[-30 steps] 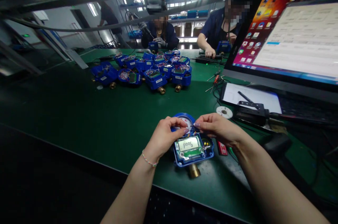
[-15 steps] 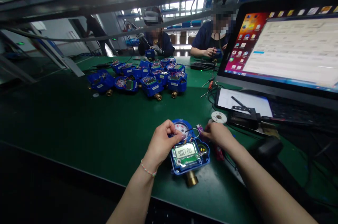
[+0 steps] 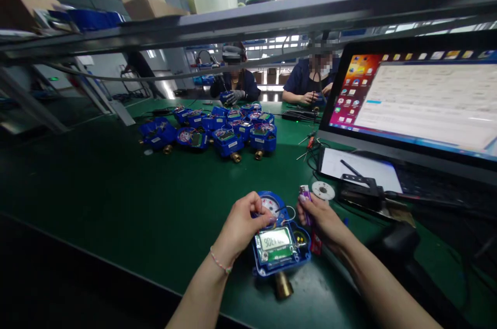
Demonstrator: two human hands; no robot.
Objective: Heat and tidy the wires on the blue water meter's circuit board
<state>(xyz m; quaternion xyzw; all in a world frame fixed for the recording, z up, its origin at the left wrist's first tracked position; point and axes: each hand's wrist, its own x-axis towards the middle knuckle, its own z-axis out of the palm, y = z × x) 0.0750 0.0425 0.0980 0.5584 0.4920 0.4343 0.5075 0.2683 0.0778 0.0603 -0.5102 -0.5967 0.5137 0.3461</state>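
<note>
An open blue water meter [image 3: 259,268] lies on the green table, its round dial [image 3: 267,207] at the far side and a lit digit display [image 3: 272,239] on a circuit board nearer me. A brass pipe end [image 3: 284,286] points toward me. Over the dial, my left hand [image 3: 244,220] is closed in a pinch on a thin wire. From its fingertips runs a short dark sleeve [image 3: 280,209], leading into a white wire loop [image 3: 291,211]. Just right of the meter, my right hand [image 3: 322,218] grips a purple lighter [image 3: 305,197] upright; no flame shows. A red object [image 3: 316,243] lies beneath that hand.
Several blue meters [image 3: 229,141] stand grouped farther back. On the right are a solder spool [image 3: 323,191], a paper pad [image 3: 361,163], a black holder [image 3: 361,189] and a monitor [image 3: 419,96]. A shelf [image 3: 233,26] crosses overhead. Two co-workers sit opposite.
My right hand has lifted the purple lighter from beside the meter and turned it upright. My left hand keeps its pinch over the dial. The head view has tilted up.
</note>
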